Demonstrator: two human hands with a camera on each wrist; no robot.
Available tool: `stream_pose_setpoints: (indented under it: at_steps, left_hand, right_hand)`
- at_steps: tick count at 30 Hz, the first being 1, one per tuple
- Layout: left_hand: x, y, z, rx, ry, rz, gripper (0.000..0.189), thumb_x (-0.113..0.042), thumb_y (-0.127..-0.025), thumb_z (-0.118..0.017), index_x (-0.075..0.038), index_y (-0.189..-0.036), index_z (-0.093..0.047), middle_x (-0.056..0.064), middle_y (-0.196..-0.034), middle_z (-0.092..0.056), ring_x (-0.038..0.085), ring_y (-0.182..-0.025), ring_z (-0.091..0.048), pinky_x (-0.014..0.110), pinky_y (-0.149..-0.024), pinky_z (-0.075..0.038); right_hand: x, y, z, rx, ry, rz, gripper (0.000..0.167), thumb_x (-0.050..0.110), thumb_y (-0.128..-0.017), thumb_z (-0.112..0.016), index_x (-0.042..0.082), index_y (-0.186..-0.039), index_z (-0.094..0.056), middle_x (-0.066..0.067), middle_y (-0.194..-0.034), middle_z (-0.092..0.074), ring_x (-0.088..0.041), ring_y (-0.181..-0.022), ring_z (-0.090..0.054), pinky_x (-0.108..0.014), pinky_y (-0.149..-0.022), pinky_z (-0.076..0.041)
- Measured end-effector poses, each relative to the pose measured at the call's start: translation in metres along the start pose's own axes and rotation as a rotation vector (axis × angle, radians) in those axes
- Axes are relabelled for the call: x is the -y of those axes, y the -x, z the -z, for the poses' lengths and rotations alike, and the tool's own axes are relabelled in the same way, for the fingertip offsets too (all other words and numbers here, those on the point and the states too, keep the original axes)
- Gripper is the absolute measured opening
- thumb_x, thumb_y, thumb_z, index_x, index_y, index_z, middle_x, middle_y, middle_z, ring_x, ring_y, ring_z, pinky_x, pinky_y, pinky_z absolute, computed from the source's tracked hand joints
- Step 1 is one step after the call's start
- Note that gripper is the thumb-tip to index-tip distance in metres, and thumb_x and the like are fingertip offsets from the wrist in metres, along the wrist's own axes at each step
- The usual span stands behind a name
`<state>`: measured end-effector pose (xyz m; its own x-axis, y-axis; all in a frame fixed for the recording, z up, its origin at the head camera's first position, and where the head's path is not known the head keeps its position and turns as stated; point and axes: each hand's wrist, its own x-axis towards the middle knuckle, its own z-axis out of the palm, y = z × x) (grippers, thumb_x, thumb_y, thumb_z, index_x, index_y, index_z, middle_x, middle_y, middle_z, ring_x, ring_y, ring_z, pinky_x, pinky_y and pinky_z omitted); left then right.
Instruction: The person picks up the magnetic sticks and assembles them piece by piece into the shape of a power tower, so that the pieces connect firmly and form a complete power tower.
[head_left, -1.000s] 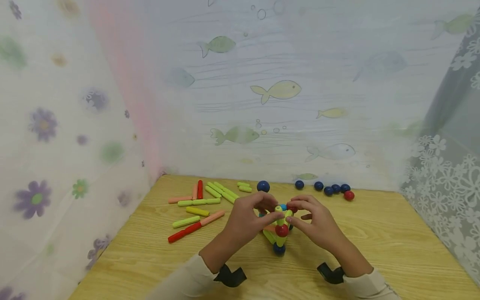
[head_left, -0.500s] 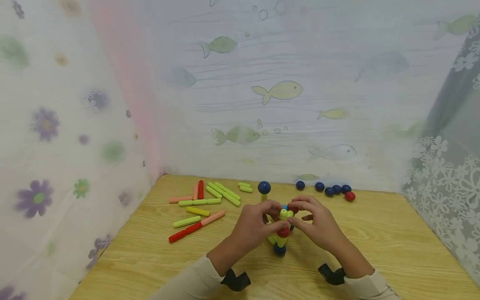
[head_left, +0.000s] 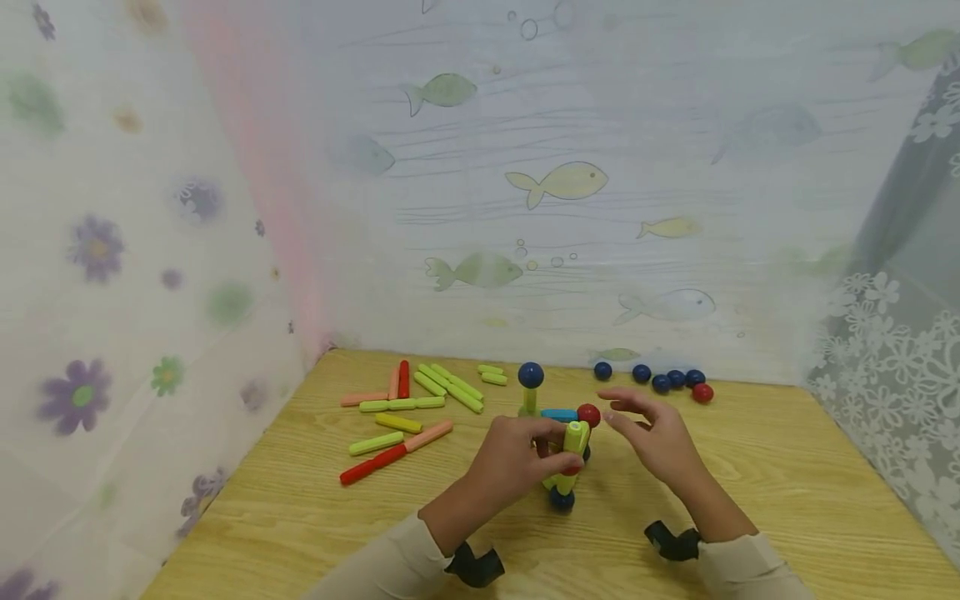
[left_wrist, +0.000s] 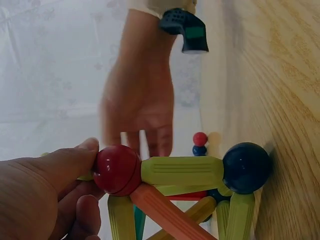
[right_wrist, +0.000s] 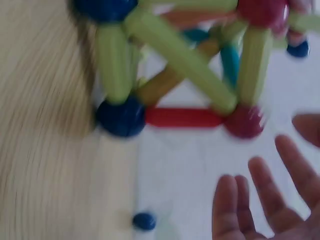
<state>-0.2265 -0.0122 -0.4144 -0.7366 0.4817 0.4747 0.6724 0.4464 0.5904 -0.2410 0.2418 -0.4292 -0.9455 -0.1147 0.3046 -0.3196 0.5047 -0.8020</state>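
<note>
A frame of toy building rods and balls stands on the table. Its near red ball [left_wrist: 117, 170] joins a yellow-green rod [left_wrist: 182, 171] to a dark blue ball [left_wrist: 246, 167] at the bottom. My left hand [head_left: 510, 458] pinches an upright yellow-green rod [head_left: 574, 437] just above that red ball, between thumb and fingers. To the right, my right hand [head_left: 652, 433] is apart from the frame, fingers spread and holding nothing. Closest to it is another red ball [head_left: 588, 415], at the end of a light blue rod [head_left: 559, 415]. The left hand hides part of the frame.
Loose yellow-green rods [head_left: 402, 404], a yellow rod [head_left: 399, 422] and red and orange ones lie on the table [head_left: 300, 517] at left. Several dark blue balls [head_left: 661, 383] and a red ball [head_left: 702, 392] lie at back right. A tall blue-topped rod [head_left: 530, 398] rises behind the left hand.
The right hand has let go of the frame and drawn away to the right. My left hand has shifted slightly right and down, with the upright rod in its fingers. The red ball and light blue rod are uncovered.
</note>
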Motion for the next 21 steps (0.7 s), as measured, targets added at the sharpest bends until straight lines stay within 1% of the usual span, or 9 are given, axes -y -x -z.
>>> stream_pose_setpoints:
  at_steps: [3,7,9,11,14,15,17,19,21]
  left_hand:
    - [0.0,0.0,0.0,0.007,0.024,0.019,0.019,-0.032,-0.088,-0.083,-0.02,-0.102,-0.079,-0.013,-0.08,-0.071,-0.006,-0.065,-0.054,0.014,-0.056,-0.047]
    - [-0.002,0.0,0.001,0.008,0.041,0.043,0.019,-0.032,-0.089,-0.083,-0.02,-0.102,-0.079,-0.013,-0.08,-0.07,-0.005,-0.065,-0.053,0.015,-0.054,-0.046]
    - [-0.002,0.0,0.002,0.006,0.038,0.047,0.018,-0.032,-0.089,-0.083,-0.02,-0.101,-0.079,-0.013,-0.079,-0.07,-0.004,-0.065,-0.053,0.015,-0.054,-0.046]
    - [-0.002,0.001,0.002,0.006,0.038,0.047,0.018,-0.032,-0.089,-0.083,-0.019,-0.101,-0.079,-0.012,-0.079,-0.07,-0.004,-0.065,-0.053,0.015,-0.054,-0.046]
    - [-0.002,0.001,0.003,0.01,0.035,0.047,0.018,-0.032,-0.089,-0.083,-0.019,-0.101,-0.079,-0.012,-0.08,-0.071,-0.004,-0.065,-0.054,0.015,-0.055,-0.047]
    - [-0.003,0.001,0.003,0.013,0.039,0.05,0.018,-0.032,-0.089,-0.083,-0.019,-0.101,-0.079,-0.012,-0.08,-0.071,-0.004,-0.065,-0.054,0.015,-0.055,-0.046]
    - [-0.003,0.001,0.003,0.02,0.039,0.058,0.019,-0.034,-0.089,-0.083,-0.02,-0.101,-0.079,-0.013,-0.079,-0.071,-0.005,-0.064,-0.053,0.016,-0.053,-0.046]
    - [-0.004,0.001,0.003,0.027,0.032,0.064,0.02,-0.036,-0.089,-0.082,-0.02,-0.101,-0.079,-0.014,-0.078,-0.07,-0.005,-0.062,-0.052,0.016,-0.052,-0.045]
    - [-0.004,0.001,0.003,0.032,0.027,0.069,0.021,-0.037,-0.089,-0.082,-0.021,-0.101,-0.078,-0.015,-0.078,-0.07,-0.005,-0.062,-0.052,0.016,-0.051,-0.044]
  right_hand:
    - [-0.021,-0.006,0.012,-0.097,0.061,-0.134,0.039,0.035,-0.106,-0.061,0.016,-0.14,-0.064,-0.011,-0.134,-0.064,-0.03,-0.119,-0.063,-0.023,-0.082,-0.055]
    - [-0.056,-0.016,0.03,-0.21,0.096,-0.315,0.049,0.029,-0.104,-0.062,0.013,-0.15,-0.054,-0.016,-0.12,-0.063,-0.024,-0.095,-0.069,-0.027,-0.063,-0.054]
    - [-0.073,-0.021,0.038,-0.231,0.069,-0.384,0.06,0.025,-0.102,-0.062,0.012,-0.158,-0.043,-0.019,-0.131,-0.059,-0.02,-0.081,-0.067,-0.03,-0.058,-0.052]
    - [-0.086,-0.025,0.046,-0.218,0.034,-0.427,0.071,0.022,-0.102,-0.061,0.012,-0.164,-0.028,-0.025,-0.137,-0.054,-0.018,-0.073,-0.064,-0.031,-0.057,-0.052]
    - [-0.1,-0.029,0.055,-0.175,-0.004,-0.459,0.086,0.02,-0.101,-0.06,0.01,-0.168,-0.006,-0.03,-0.148,-0.045,-0.014,-0.069,-0.063,-0.03,-0.06,-0.055]
    - [-0.103,-0.031,0.058,-0.159,-0.014,-0.47,0.09,0.019,-0.101,-0.06,0.011,-0.167,-0.001,-0.03,-0.146,-0.045,-0.014,-0.069,-0.063,-0.03,-0.06,-0.055]
    - [-0.107,-0.034,0.063,-0.132,-0.024,-0.486,0.095,0.017,-0.1,-0.06,0.011,-0.166,0.007,-0.031,-0.126,-0.056,-0.014,-0.063,-0.061,-0.031,-0.059,-0.055]
    - [-0.109,-0.037,0.067,-0.111,-0.024,-0.5,0.097,0.016,-0.099,-0.06,0.01,-0.166,0.009,-0.023,-0.114,-0.059,-0.013,-0.06,-0.06,-0.03,-0.059,-0.056]
    - [-0.109,-0.038,0.071,-0.085,-0.044,-0.517,0.097,0.015,-0.099,-0.059,0.011,-0.166,0.01,-0.02,-0.109,-0.059,-0.012,-0.061,-0.06,-0.03,-0.06,-0.057]
